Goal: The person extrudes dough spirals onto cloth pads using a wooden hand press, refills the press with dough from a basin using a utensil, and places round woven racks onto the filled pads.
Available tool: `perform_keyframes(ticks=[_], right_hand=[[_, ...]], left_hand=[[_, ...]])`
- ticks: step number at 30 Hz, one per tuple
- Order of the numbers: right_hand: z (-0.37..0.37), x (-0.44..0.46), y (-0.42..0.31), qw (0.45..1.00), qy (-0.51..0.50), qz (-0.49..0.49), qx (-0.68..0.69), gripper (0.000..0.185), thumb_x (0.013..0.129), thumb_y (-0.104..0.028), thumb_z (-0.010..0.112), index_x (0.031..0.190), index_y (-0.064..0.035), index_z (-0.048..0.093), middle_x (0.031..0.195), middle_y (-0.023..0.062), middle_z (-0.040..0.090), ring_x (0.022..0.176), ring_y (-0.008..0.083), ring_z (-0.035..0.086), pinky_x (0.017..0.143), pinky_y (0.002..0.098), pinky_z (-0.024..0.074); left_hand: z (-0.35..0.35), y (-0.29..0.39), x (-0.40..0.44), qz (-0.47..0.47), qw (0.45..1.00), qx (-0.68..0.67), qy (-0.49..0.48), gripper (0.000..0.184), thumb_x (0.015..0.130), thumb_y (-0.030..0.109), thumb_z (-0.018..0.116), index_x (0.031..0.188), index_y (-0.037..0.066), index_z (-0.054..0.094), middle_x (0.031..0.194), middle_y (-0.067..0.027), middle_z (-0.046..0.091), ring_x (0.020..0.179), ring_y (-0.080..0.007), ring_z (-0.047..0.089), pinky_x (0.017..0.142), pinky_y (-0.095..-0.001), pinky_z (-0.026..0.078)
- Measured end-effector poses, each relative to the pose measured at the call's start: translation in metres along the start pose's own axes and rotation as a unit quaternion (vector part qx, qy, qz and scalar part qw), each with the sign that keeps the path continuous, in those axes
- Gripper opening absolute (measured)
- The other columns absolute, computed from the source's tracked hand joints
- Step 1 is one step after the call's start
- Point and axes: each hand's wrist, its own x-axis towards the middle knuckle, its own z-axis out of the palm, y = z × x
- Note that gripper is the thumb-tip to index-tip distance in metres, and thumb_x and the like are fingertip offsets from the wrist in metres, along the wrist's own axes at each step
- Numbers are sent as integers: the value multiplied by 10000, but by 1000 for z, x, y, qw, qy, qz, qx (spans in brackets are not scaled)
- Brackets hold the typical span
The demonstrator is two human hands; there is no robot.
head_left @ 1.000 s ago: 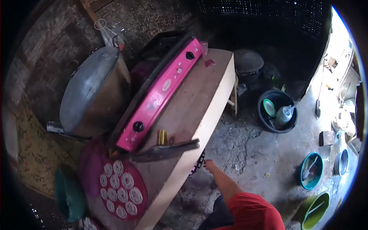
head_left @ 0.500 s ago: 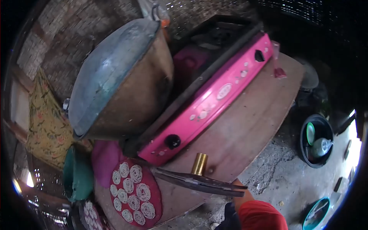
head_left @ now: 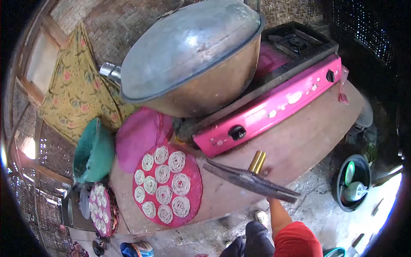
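Note:
My right forearm in a red sleeve (head_left: 295,240) reaches up from the bottom right. At its end a dark wooden hand press (head_left: 244,177) with a short brass cylinder (head_left: 257,162) is held above the table edge. The press hides nearly all of my right hand (head_left: 272,202), so the fingers do not show. My left hand is out of view. Left of the press lies a round pink tray (head_left: 198,188) bearing several white coiled noodle nests (head_left: 164,194). Behind the press stands a pink gas stove (head_left: 269,107) carrying a big pot with a domed metal lid (head_left: 192,47).
The wooden table (head_left: 317,132) runs under the stove. At left are a green basin (head_left: 92,150), a pink cover (head_left: 135,137), a second tray of nests (head_left: 99,210) and a flowered cloth (head_left: 75,90). A black tub (head_left: 361,201) sits on the floor at right.
My view has swung left and levelled, so the stove, pot and tray appear farther right. The press now slants more steeply down to the right. More of the floor and my legs shows.

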Motion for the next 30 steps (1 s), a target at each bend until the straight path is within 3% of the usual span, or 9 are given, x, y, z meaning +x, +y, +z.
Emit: perform_keyframes(ticks=[1,3,4,8,10,14,21,28,30], right_hand=[[-11,-14,-3,999,-4,-2,-34,312,861,-286,537,1095,-82,564,888,56,631,775,144,570,620,353,439],[-16,-40,-30,961,78,130,-230,140,866,-243,533,970,-173,596,834,-15,580,713,135,478,553,326,366],[-11,-66,-40,955,78,66,-278,94,853,-205,559,917,-146,595,791,-16,573,688,139,482,530,307,352],[-45,-124,-57,963,97,109,-227,99,866,-177,566,905,-92,596,741,13,594,612,142,495,524,302,365],[-62,-143,-53,978,103,120,-138,97,880,-171,563,949,-107,587,811,20,614,636,142,492,532,299,359],[-65,-178,-42,982,134,111,-74,141,880,-146,569,1014,-108,547,973,22,613,799,151,503,594,304,368],[-66,-246,-35,981,174,84,-30,152,877,-119,556,1027,-116,538,938,22,604,832,153,501,619,328,375],[-87,-347,-50,978,169,115,-41,90,885,-113,522,969,-94,544,847,37,589,622,132,470,447,261,313],[-108,-368,-51,978,166,118,-47,111,884,-123,531,992,-102,552,889,29,603,642,136,481,470,274,324]], left_hand=[[-4,6,-4,20,1000,19,-10,357,935,350,492,1094,40,568,966,-70,623,800,-152,563,730,-300,480],[-15,8,-3,42,999,18,-23,357,934,346,492,1085,33,573,944,-68,627,797,-147,562,728,-293,478],[-21,-1,0,70,997,19,-25,358,933,343,493,1075,25,577,922,-66,631,795,-143,561,727,-286,475],[-60,-57,22,34,997,5,-70,504,844,447,593,1153,53,537,1064,-125,592,895,-198,573,783,-335,484],[-66,-39,12,48,998,-42,-4,223,910,215,540,972,5,583,837,-55,630,737,-124,586,684,-253,473],[-95,-56,10,78,996,-28,-7,210,919,196,528,959,5,604,869,-63,652,737,-129,603,690,-265,487],[-122,-58,2,111,993,-16,-33,201,918,181,534,962,-3,599,861,-69,647,727,-117,596,686,-253,485],[-139,-57,-8,132,988,-40,-62,198,921,174,532,986,-4,586,887,-79,647,761,-120,598,702,-252,482],[-141,-61,-9,150,984,-41,-85,187,924,157,521,1000,-5,577,894,-85,644,782,-123,599,711,-252,481]])
